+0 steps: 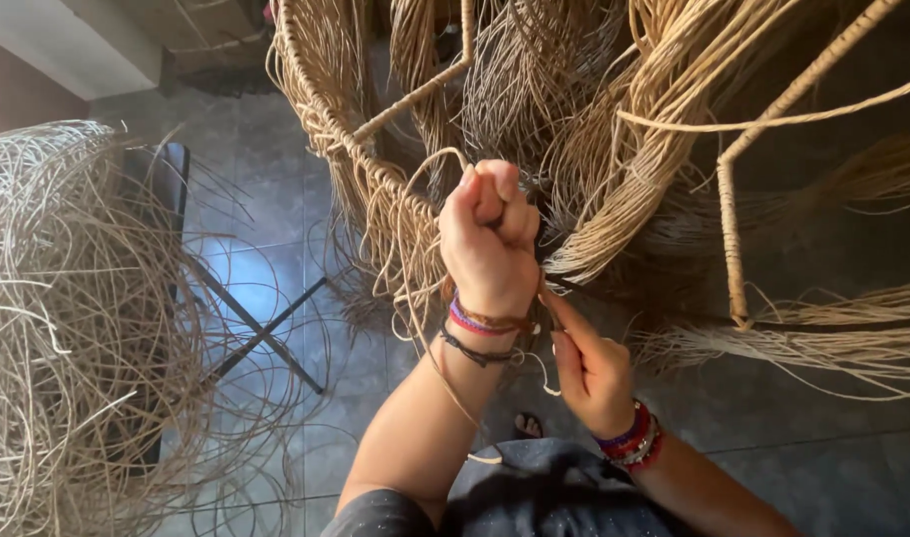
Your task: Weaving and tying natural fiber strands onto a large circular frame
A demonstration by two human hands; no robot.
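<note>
Gripping rattan strands (574, 214) in left hand (490, 244), grey tiled floor (276, 288), loose rattan heap (57, 318)

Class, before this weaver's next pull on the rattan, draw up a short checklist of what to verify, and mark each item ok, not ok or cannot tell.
1. Left hand closed in a fist on the strand: ok.
2. Right hand pinching a strand near the left wrist: ok.
3. Wrapped frame rim in view beside the fist: ok.
4. Strand taut along its whole run: cannot tell.
5. Spare coil of rattan on the left: ok.
6. Floor tiles free of loose strands: not ok.
</note>
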